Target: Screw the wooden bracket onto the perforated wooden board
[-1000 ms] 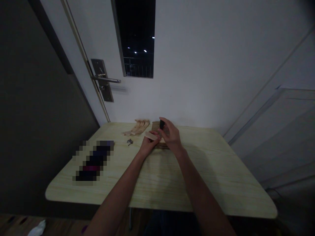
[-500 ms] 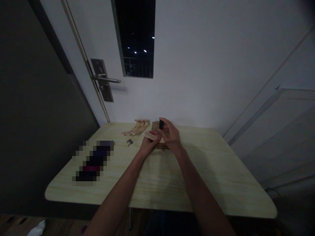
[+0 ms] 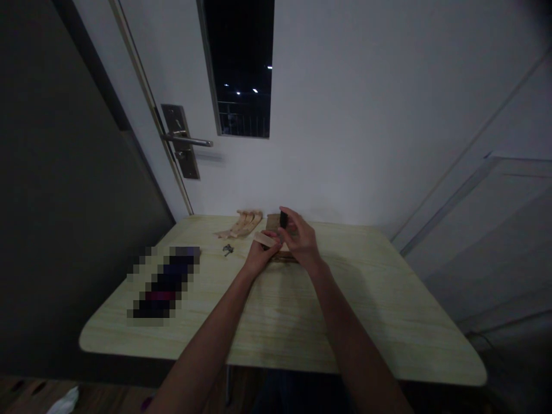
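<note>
Both my hands meet at the far middle of a light wooden table [image 3: 302,322]. My left hand [image 3: 259,256] is closed around a pale wooden piece [image 3: 264,237]. Just right of it, my right hand [image 3: 299,240] grips a small black tool [image 3: 283,218] held upright over that piece. Under my hands lies a brown wooden part [image 3: 280,256], mostly hidden. A few small dark screws [image 3: 227,249] lie on the table just left of my left hand.
Several curved pale wooden slats [image 3: 241,224] lie by the wall at the back. A blurred-out dark object [image 3: 164,284] lies at the table's left. A door with a metal handle [image 3: 190,141] stands behind the table. Something white [image 3: 64,401] lies on the floor, lower left.
</note>
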Motion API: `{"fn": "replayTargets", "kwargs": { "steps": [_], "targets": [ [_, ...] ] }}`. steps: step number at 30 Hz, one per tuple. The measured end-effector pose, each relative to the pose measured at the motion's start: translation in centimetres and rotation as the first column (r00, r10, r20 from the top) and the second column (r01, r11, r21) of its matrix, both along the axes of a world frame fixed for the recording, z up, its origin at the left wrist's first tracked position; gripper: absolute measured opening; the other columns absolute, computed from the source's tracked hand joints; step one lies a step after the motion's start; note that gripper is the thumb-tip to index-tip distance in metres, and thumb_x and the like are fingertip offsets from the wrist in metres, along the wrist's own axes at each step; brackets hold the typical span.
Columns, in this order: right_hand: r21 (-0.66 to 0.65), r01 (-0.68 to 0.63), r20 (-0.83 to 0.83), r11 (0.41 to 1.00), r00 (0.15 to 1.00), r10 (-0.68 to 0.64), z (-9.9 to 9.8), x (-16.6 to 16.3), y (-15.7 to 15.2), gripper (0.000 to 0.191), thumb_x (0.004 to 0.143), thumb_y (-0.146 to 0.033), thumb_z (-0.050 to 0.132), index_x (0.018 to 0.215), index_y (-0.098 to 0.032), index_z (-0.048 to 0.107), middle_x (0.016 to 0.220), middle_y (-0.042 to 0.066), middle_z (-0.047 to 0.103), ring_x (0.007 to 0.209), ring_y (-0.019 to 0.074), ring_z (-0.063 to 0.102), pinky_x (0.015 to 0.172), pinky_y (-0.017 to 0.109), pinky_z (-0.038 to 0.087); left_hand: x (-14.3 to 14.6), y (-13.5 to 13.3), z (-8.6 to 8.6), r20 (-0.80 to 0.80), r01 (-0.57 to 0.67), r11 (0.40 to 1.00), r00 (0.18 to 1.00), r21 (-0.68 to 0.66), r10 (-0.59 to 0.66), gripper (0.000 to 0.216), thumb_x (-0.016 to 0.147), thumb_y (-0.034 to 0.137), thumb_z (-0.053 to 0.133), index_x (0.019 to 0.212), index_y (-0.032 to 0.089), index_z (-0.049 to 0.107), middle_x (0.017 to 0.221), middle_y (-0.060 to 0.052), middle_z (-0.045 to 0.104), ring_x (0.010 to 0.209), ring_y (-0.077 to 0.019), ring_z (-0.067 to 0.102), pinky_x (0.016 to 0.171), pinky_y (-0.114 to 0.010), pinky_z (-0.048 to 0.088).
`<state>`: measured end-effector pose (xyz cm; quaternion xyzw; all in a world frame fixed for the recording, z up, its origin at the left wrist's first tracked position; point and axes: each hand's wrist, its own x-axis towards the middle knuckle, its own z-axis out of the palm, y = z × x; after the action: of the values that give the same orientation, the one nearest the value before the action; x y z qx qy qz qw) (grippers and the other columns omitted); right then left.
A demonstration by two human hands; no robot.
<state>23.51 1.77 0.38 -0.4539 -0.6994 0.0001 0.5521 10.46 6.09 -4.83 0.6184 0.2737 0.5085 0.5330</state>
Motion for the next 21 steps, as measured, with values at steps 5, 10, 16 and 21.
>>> {"fn": "replayTargets", "kwargs": {
  "steps": [5,10,16,21],
  "targets": [
    [0.019,0.054,0.021,0.998,0.998,-0.055,0.05,-0.13,-0.08,0.045,0.084,-0.027,0.054,0.129,-0.027,0.047,0.124,0.005,0.059,0.108,0.0203,0.058,0.093,0.038,0.048,0.06,0.02,0.0,0.019,0.011,1.0,1.0,0.001,-0.011,0.033,0.063,0.03,0.075,0.084,0.017,0.053,0.08,-0.001,0.061,0.073,-0.0141,0.057,0.072,-0.027,0.043],
    [0.011,0.004,0.021,1.0,1.0,-0.005,0.23,-0.41,-0.32,0.043,0.088,-0.024,0.046,0.13,-0.026,0.045,0.124,0.006,0.058,0.11,0.0193,0.058,0.094,0.037,0.047,-0.08,-0.34,0.59,-0.001,0.015,1.0,1.0,-0.027,-0.015,0.033,0.062,0.033,0.074,0.083,0.017,0.054,0.074,0.0,0.059,0.068,-0.0134,0.055,0.068,-0.026,0.043],
    [0.037,0.015,0.023,0.999,1.0,-0.016,0.26,-0.44,-0.27,0.04,0.087,-0.025,0.049,0.127,-0.025,0.049,0.121,0.006,0.061,0.108,0.0195,0.058,0.093,0.036,0.049,-0.08,-0.17,0.34,-0.019,0.001,1.0,1.0,-0.007,-0.001,0.033,0.062,0.033,0.074,0.083,0.017,0.055,0.079,-0.001,0.061,0.072,-0.0143,0.056,0.07,-0.026,0.043],
    [0.056,0.047,0.045,0.997,0.998,-0.05,0.29,-0.53,-0.11,0.038,0.086,-0.026,0.05,0.124,-0.025,0.052,0.118,0.006,0.062,0.108,0.0197,0.058,0.094,0.038,0.047,0.07,0.17,-0.29,0.013,0.017,1.0,1.0,-0.005,-0.017,0.034,0.063,0.032,0.075,0.085,0.017,0.054,0.079,0.0,0.061,0.071,-0.0138,0.056,0.069,-0.025,0.042]
  ]
}}
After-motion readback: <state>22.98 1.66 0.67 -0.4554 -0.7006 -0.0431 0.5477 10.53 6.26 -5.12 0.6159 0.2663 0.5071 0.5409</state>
